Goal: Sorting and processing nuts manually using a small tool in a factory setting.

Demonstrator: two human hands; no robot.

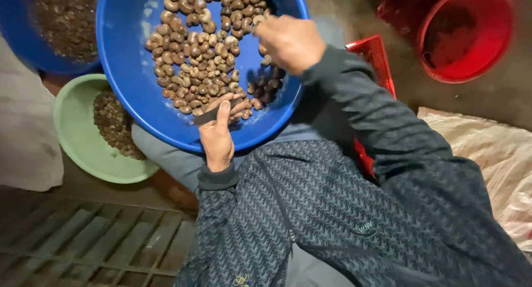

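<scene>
A big blue basin (pixel 124 70) rests on my lap and holds several brown cashew nuts (pixel 194 54). My left hand (pixel 218 134) is at the basin's near rim, thumb pressed along a small dark knife (pixel 213 114) that it grips, with a nut against the blade. My right hand (pixel 288 42) hovers over the right side of the basin, fingers curled shut; whatever is in them is hidden. Both arms wear dark patterned sleeves.
A pale green bowl (pixel 75 137) with small brown pieces sits left of my knee. Another blue basin (pixel 22 43) of dark bits is at top left. A red bucket (pixel 471 37) and a red crate (pixel 374 57) stand at right, beside a pale sack (pixel 493 159). A grate (pixel 83 242) covers the floor at lower left.
</scene>
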